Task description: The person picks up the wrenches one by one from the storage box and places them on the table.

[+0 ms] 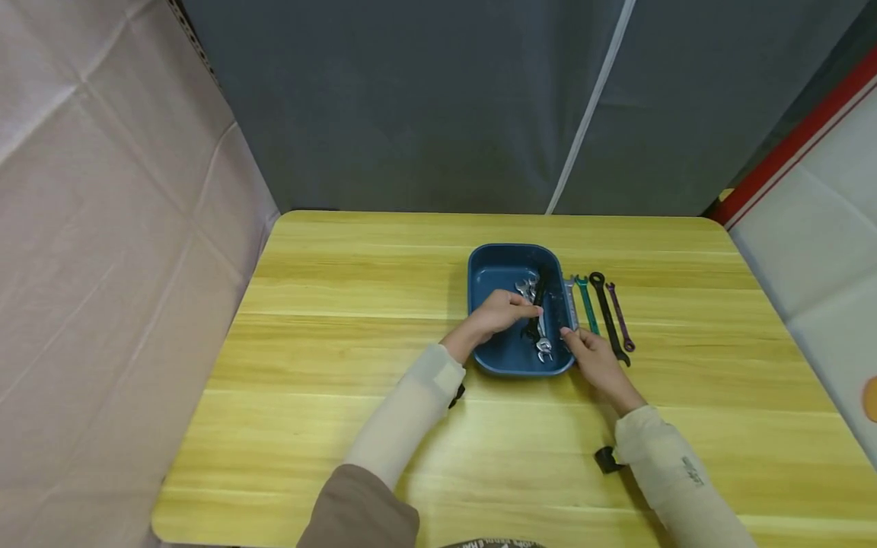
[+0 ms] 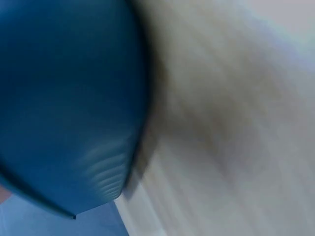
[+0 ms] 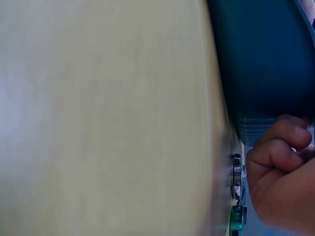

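In the head view, a blue plastic bin (image 1: 489,259) stands on the table with several silver wrenches (image 1: 543,346) inside. My left hand (image 1: 496,313) reaches over its left rim and pinches a black wrench (image 1: 539,289) above the silver ones. At the front right corner of the bin, my right hand (image 1: 594,359) holds the rim with its thumb on the inner side. Curled fingers (image 3: 275,147) show against the bin's outer wall in the right wrist view. Only the bin's outside (image 2: 74,98) and blurred tabletop appear in the left wrist view; the left hand is hidden there.
Right of the bin lie a silver wrench (image 1: 572,301), a green wrench (image 1: 587,304), a larger black wrench (image 1: 608,316) and a purple wrench (image 1: 620,316), roughly side by side. The wooden table (image 1: 342,327) ends at a dark grey partition (image 1: 411,106).
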Demonstrator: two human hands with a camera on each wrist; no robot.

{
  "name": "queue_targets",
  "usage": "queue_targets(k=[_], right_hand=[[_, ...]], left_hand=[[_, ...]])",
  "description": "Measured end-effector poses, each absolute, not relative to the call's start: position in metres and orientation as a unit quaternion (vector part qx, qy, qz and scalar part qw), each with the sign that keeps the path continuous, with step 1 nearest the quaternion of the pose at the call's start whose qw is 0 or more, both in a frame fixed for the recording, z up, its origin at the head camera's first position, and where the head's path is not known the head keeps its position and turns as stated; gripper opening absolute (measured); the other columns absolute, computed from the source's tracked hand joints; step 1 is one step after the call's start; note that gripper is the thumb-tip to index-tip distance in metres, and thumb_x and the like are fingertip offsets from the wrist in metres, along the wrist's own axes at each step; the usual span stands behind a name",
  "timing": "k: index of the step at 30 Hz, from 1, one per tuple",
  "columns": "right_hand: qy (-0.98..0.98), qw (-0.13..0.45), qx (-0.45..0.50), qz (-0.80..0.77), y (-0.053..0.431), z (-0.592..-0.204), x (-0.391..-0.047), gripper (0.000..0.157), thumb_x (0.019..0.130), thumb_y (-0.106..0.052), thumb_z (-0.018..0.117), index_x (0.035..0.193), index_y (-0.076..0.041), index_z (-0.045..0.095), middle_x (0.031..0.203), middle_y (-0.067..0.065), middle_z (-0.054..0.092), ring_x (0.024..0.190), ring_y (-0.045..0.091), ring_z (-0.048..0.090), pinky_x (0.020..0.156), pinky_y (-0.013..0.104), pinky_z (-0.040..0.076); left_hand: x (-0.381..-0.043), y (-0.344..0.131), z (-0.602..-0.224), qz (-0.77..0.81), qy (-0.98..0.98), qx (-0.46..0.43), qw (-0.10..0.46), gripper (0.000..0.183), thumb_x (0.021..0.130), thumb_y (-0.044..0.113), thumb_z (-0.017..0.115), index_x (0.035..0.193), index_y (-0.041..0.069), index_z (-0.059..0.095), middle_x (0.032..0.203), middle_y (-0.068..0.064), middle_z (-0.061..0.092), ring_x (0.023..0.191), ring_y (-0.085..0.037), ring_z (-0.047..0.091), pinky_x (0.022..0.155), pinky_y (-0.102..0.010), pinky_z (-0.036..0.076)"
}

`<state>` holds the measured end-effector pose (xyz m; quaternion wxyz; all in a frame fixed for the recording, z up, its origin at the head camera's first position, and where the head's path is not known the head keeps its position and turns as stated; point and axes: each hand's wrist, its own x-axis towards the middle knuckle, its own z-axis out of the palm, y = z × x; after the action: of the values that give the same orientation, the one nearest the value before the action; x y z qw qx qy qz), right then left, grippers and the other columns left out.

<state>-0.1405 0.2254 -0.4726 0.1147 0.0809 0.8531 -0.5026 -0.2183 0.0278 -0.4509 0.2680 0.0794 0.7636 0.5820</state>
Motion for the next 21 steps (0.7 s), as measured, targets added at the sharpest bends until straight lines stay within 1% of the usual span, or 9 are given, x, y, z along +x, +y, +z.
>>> queue_targets(k=[2, 3, 6, 8, 10, 12, 15, 19, 21], right_hand=[[0.857, 0.110, 0.078, -0.497, 0.225, -0.472, -0.140, 0.050, 0.101, -0.047, 0.042, 0.080, -0.002, 0.047, 0.066, -0.005, 0.043, 0.061, 0.011, 0.042, 0.056, 0.026, 0.035], [0.858, 0.107, 0.078, -0.496, 0.226, -0.472, -0.141, 0.050, 0.101, -0.047, 0.042, 0.079, -0.002, 0.047, 0.065, -0.005, 0.043, 0.060, 0.011, 0.041, 0.055, 0.026, 0.035], [0.856, 0.105, 0.077, -0.500, 0.225, -0.473, -0.141, 0.050, 0.101, -0.047, 0.042, 0.079, -0.001, 0.047, 0.066, -0.006, 0.044, 0.061, 0.010, 0.041, 0.055, 0.025, 0.035], [0.853, 0.106, 0.078, -0.506, 0.225, -0.474, -0.141, 0.049, 0.101, -0.045, 0.043, 0.079, -0.002, 0.047, 0.066, -0.006, 0.044, 0.061, 0.009, 0.042, 0.055, 0.025, 0.035], [0.849, 0.108, 0.081, -0.510, 0.225, -0.475, -0.141, 0.049, 0.101, -0.045, 0.044, 0.078, -0.002, 0.047, 0.066, -0.006, 0.044, 0.062, 0.009, 0.042, 0.055, 0.025, 0.035], [0.848, 0.110, 0.082, -0.512, 0.225, -0.475, -0.140, 0.048, 0.101, -0.045, 0.044, 0.078, -0.002, 0.047, 0.066, -0.006, 0.044, 0.062, 0.009, 0.042, 0.056, 0.025, 0.035], [0.849, 0.108, 0.082, -0.511, 0.225, -0.475, -0.139, 0.048, 0.101, -0.045, 0.044, 0.078, -0.003, 0.046, 0.066, -0.006, 0.043, 0.061, 0.010, 0.042, 0.055, 0.025, 0.035], [0.849, 0.105, 0.077, -0.512, 0.225, -0.473, -0.139, 0.046, 0.101, -0.045, 0.044, 0.075, -0.006, 0.044, 0.065, -0.005, 0.041, 0.060, 0.010, 0.041, 0.055, 0.025, 0.035], [0.850, 0.105, 0.073, -0.512, 0.225, -0.472, -0.139, 0.046, 0.101, -0.045, 0.043, 0.075, -0.006, 0.043, 0.065, -0.005, 0.041, 0.060, 0.010, 0.040, 0.055, 0.025, 0.034]], left_hand=[[-0.219, 0.025, -0.445, 0.586, 0.761, 0.079, 0.267, 0.023, 0.089, 0.028, 0.069, 0.093, 0.006, 0.075, 0.091, 0.005, 0.060, 0.081, -0.009, 0.046, 0.073, -0.023, 0.036], [-0.219, 0.024, -0.443, 0.588, 0.760, 0.079, 0.264, 0.023, 0.089, 0.028, 0.070, 0.094, 0.006, 0.075, 0.094, 0.005, 0.061, 0.085, -0.010, 0.047, 0.076, -0.024, 0.036], [-0.221, 0.019, -0.437, 0.594, 0.758, 0.076, 0.259, 0.022, 0.088, 0.027, 0.071, 0.093, 0.005, 0.074, 0.099, 0.002, 0.061, 0.097, -0.012, 0.051, 0.087, -0.026, 0.039], [-0.222, 0.016, -0.433, 0.597, 0.757, 0.079, 0.256, 0.022, 0.089, 0.025, 0.070, 0.094, 0.004, 0.073, 0.101, 0.000, 0.063, 0.102, -0.015, 0.052, 0.092, -0.029, 0.040], [-0.223, 0.011, -0.429, 0.601, 0.755, 0.078, 0.251, 0.023, 0.089, 0.024, 0.070, 0.097, 0.003, 0.073, 0.104, 0.000, 0.064, 0.105, -0.015, 0.053, 0.096, -0.030, 0.039], [-0.225, 0.006, -0.426, 0.608, 0.751, 0.075, 0.246, 0.024, 0.089, 0.024, 0.069, 0.101, 0.003, 0.073, 0.105, 0.000, 0.065, 0.104, -0.013, 0.053, 0.096, -0.029, 0.039], [-0.228, -0.002, -0.421, 0.621, 0.744, 0.071, 0.236, 0.025, 0.090, 0.022, 0.069, 0.103, 0.001, 0.071, 0.102, -0.002, 0.064, 0.095, -0.013, 0.050, 0.089, -0.031, 0.038], [-0.232, -0.015, -0.419, 0.637, 0.738, 0.055, 0.217, 0.024, 0.090, 0.021, 0.068, 0.103, 0.001, 0.069, 0.100, 0.000, 0.061, 0.091, -0.013, 0.047, 0.091, -0.041, 0.040], [-0.234, -0.022, -0.420, 0.644, 0.735, 0.041, 0.209, 0.023, 0.090, 0.021, 0.068, 0.103, 0.001, 0.068, 0.099, 0.001, 0.060, 0.090, -0.013, 0.047, 0.092, -0.042, 0.041]])
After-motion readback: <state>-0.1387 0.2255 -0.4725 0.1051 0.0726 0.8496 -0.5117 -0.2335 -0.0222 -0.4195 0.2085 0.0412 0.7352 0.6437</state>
